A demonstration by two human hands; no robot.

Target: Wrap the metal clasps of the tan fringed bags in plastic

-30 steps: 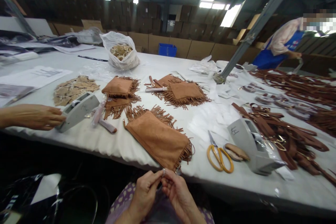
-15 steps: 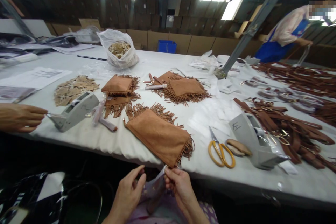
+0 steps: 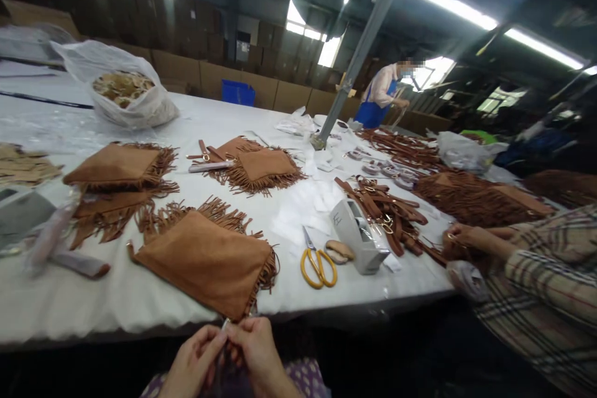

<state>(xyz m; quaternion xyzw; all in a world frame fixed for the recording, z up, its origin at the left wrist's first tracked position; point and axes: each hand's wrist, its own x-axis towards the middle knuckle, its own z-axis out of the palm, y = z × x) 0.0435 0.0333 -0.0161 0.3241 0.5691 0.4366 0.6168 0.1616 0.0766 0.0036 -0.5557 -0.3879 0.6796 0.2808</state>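
A brown suede fringed bag (image 3: 205,261) lies on the near part of the table, its lower corner reaching over the front edge. Just below that corner my left hand (image 3: 196,357) and my right hand (image 3: 259,351) meet, fingers pinched together. Between the fingertips shows a pale end of a wrapped strap (image 3: 227,324); the rest hangs dimly below, mostly hidden by the hands. Yellow-handled scissors (image 3: 319,267) lie to the right of the bag, next to a small tan-and-grey object (image 3: 339,252).
Grey tape dispensers stand right (image 3: 358,236) and left (image 3: 21,217). More fringed bags (image 3: 114,165) and a pile of brown straps (image 3: 387,211) lie on the table (image 3: 153,317). A metal post (image 3: 357,53) rises behind. A co-worker's plaid sleeve (image 3: 550,270) is at right.
My view has turned right, bringing a plaid-sleeved co-worker into sight. My left hand, earlier apart with loose fingers, has closed in against my right hand at the strap.
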